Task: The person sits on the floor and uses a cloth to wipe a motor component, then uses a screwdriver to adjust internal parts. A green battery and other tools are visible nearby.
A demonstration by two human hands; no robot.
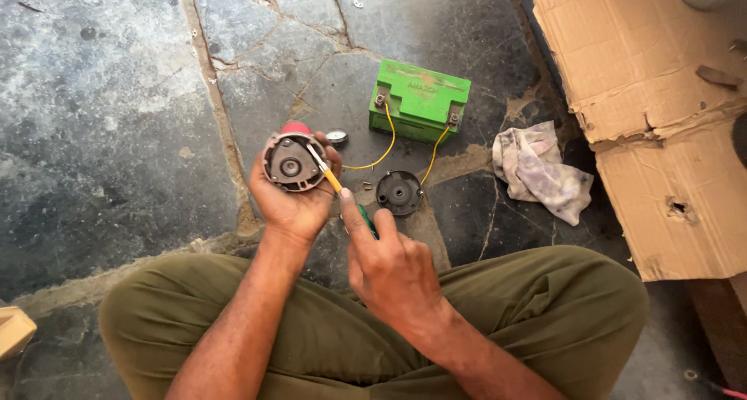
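Horn body (292,162), round, open face toward me, sits cupped in my left hand (292,201) above my lap, held steady for the screwdriver (336,184). Right hand (393,268) pinches its handle, tip on the rim. Battery (420,100) and 2 yellow wires (387,147) lie just ahead; stone floor (101,120) left gives room, cardboard (654,96) crowds right.

A makeshift repair spot on the ground, likely outdoors or in a yard: the floor (117,120) is cracked, stained stone slabs, torn cardboard (654,96) lies flattened as a mat, a dirty rag (541,170) sits beside a wired green battery (420,100), and small screws (366,186) lie loose.
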